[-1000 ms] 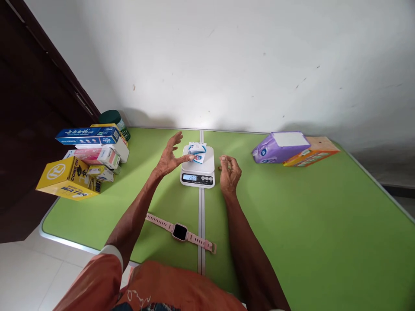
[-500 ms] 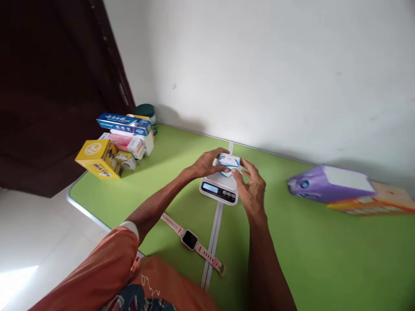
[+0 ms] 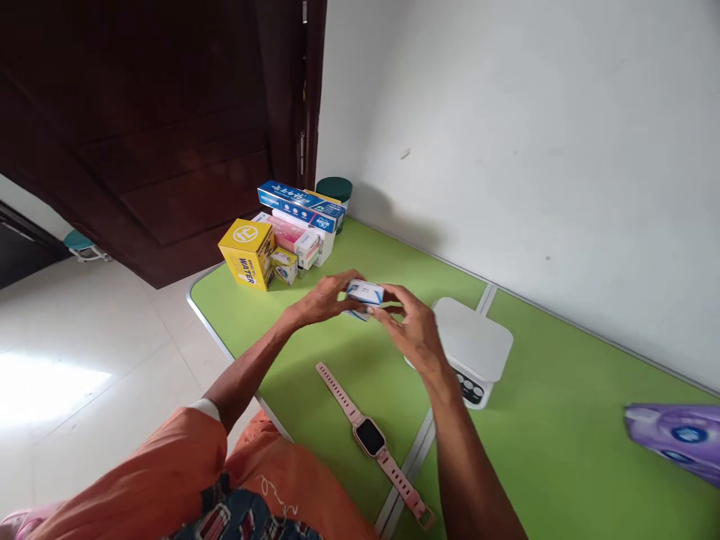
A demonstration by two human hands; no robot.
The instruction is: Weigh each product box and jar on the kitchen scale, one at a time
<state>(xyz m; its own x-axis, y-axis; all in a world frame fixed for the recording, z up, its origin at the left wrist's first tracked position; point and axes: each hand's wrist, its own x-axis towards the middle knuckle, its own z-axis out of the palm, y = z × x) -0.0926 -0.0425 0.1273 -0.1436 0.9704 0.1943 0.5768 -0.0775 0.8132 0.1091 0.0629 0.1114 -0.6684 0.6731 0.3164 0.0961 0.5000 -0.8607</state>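
The small white-and-blue cardboard box (image 3: 365, 291) is up in your two hands, above the table and left of the scale. A second white-and-blue face shows just under it; you cannot tell from here whether that is another box or a lower side of the same one. Your left hand (image 3: 325, 300) grips its left end, while your right hand (image 3: 415, 321) has thumb and fingers on its right end — both closed only as far as the box lets them.

What has just changed is the box's place: it sat on the flat white plastic kitchen scale (image 3: 475, 337) a second ago, and now it is off that plate, so only your hands bear its weight. Your right wrist hides the scale's readout; some buttons show beside it.

Nearer you, the pink-strapped smartwatch (image 3: 370, 436) lies flat across the green tabletop (image 3: 562, 427). Far left stand a yellow cube-shaped carton (image 3: 247, 251), a long blue carton (image 3: 301, 206) on top of others, and a green-lidded jar (image 3: 334, 187) — your view has swung toward them. A purple plastic-wrapped pack (image 3: 672, 433) sits at the right edge.
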